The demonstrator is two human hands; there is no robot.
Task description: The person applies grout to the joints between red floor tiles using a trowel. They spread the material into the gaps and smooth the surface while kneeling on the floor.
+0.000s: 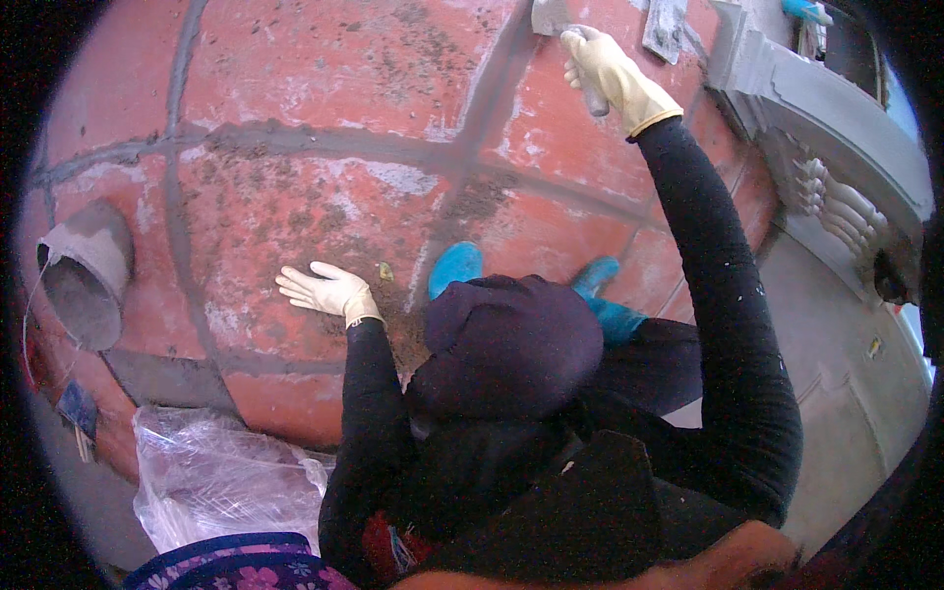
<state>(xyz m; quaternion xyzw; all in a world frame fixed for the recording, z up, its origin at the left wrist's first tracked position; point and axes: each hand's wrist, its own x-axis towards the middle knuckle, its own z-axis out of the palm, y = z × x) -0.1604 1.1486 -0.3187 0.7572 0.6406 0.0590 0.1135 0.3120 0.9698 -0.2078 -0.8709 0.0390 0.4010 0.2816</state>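
Observation:
Over the red tiled floor, my right hand in a cream rubber glove is closed around the handle of a trowel. Its grey blade points away from me at the top edge, partly cut off by the picture. My left hand, gloved the same way, has its fingers stretched out low over a tile strewn with crumbs of dirt; whether it touches the tile I cannot tell. A small yellowish scrap lies just right of it. Grey mortar joints run between the tiles.
A grey-crusted bucket lies tipped at the left, near a blue-bladed tool. Clear plastic sheeting is crumpled at lower left. A flat mortar-coated tool rests at upper right, beside a grey balustrade. My blue boots are on the tiles.

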